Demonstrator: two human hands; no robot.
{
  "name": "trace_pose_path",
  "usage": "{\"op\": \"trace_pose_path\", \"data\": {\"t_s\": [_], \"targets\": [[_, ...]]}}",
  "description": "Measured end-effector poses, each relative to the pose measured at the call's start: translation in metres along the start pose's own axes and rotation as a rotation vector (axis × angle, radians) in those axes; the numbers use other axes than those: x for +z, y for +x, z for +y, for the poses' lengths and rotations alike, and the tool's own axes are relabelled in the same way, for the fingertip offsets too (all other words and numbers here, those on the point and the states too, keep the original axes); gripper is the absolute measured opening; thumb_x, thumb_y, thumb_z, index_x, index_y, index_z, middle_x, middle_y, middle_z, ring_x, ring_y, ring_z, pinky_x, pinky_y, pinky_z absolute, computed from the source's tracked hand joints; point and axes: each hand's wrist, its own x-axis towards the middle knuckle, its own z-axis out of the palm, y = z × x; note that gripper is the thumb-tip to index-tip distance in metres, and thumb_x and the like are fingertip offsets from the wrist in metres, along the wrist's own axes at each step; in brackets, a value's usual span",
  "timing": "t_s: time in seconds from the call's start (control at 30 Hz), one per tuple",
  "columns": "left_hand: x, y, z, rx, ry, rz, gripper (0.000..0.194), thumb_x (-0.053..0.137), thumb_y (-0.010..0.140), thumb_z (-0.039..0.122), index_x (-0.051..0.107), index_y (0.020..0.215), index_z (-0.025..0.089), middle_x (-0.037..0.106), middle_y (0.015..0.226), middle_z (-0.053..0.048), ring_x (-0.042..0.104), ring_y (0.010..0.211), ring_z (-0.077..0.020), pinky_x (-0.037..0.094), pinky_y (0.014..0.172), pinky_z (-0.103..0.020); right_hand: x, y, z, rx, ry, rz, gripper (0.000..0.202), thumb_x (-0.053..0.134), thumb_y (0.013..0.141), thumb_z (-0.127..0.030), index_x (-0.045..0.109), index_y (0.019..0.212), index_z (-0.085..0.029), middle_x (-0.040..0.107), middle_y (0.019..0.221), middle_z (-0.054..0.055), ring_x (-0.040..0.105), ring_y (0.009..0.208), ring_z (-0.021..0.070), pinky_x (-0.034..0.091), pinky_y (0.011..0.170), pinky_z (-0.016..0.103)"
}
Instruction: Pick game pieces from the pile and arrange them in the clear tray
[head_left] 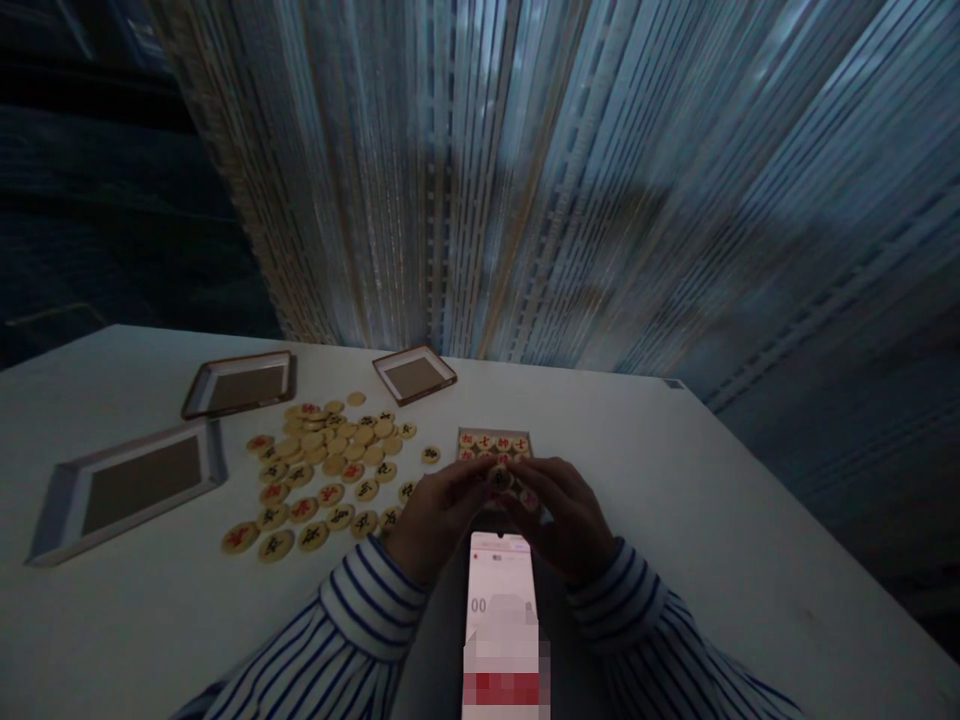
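Observation:
My left hand (439, 510) and my right hand (562, 510) meet over a small box (529, 437) of Chinese chess pieces. Between their curled fingertips is a round wooden chess piece (500, 477) with a dark character, and the fingers of both hands are closed about it. Red-lettered pieces (502, 442) lie in rows in the far part of the box. My hands cover much of its near part. A loose pile of chess pieces (334, 465), some face down, some with red or black characters, spreads to the left of my left hand.
A lit phone (501, 585) lies between my forearms at the near side. Three shallow trays or lids stand on the white table (675, 560): one at the left (142, 480), one behind it (240, 385), one at the back (414, 375). A string curtain (480, 180) hangs beyond.

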Motion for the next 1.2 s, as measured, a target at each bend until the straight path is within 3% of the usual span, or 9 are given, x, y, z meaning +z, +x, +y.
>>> {"op": "trace_pose_path", "data": {"t_s": [0.27, 0.57, 0.83, 1.07, 1.2], "targets": [[0.005, 0.0, 0.005, -0.045, -0.107, 0.046, 0.025, 0.067, 0.067, 0.027, 0.064, 0.088, 0.014, 0.071, 0.085, -0.006, 0.066, 0.082, -0.0198, 0.054, 0.077, -0.035, 0.0, -0.002, 0.0, 0.012, 0.004, -0.029, 0.023, 0.057, 0.081, -0.024, 0.057, 0.103, -0.016, 0.064, 0.09, 0.009, 0.058, 0.08, 0.019, 0.052, 0.066, 0.035], [0.004, -0.001, 0.002, -0.027, -0.048, 0.04, 0.02, 0.063, 0.072, 0.028, 0.065, 0.088, 0.016, 0.072, 0.088, -0.005, 0.067, 0.08, -0.0183, 0.055, 0.074, -0.032, 0.0, -0.001, -0.001, 0.051, 0.02, -0.026, 0.018, 0.059, 0.078, -0.021, 0.059, 0.096, -0.018, 0.065, 0.088, 0.008, 0.059, 0.078, 0.0177, 0.051, 0.066, 0.034], [0.001, 0.001, 0.005, -0.033, 0.066, 0.19, 0.028, 0.063, 0.069, 0.036, 0.065, 0.086, 0.014, 0.072, 0.079, -0.006, 0.067, 0.072, -0.0183, 0.055, 0.067, -0.031, -0.007, -0.002, 0.013, 0.09, -0.012, -0.015, 0.021, 0.059, 0.075, -0.02, 0.057, 0.095, -0.019, 0.064, 0.084, 0.007, 0.059, 0.076, 0.0182, 0.05, 0.064, 0.034], [-0.002, 0.001, 0.005, -0.019, 0.132, 0.201, 0.029, 0.061, 0.071, 0.037, 0.065, 0.087, 0.014, 0.072, 0.077, -0.006, 0.067, 0.066, -0.0182, 0.056, 0.063, -0.031, -0.01, -0.002, 0.016, 0.13, -0.006, -0.044, 0.018, 0.057, 0.075, -0.021, 0.055, 0.093, -0.019, 0.061, 0.081, 0.006, 0.057, 0.075, 0.0178, 0.048, 0.066, 0.034], [-0.005, -0.001, 0.005, 0.1, 0.389, 0.232, 0.025, 0.055, 0.076, 0.034, 0.065, 0.089, 0.015, 0.071, 0.081, -0.007, 0.067, 0.071, -0.019, 0.055, 0.064, -0.03, -0.013, -0.001, 0.018, 0.116, -0.033, -0.086, 0.016, 0.056, 0.075, -0.021, 0.054, 0.09, -0.017, 0.061, 0.076, 0.006, 0.056, 0.072, 0.0176, 0.046, 0.063, 0.033]]}}
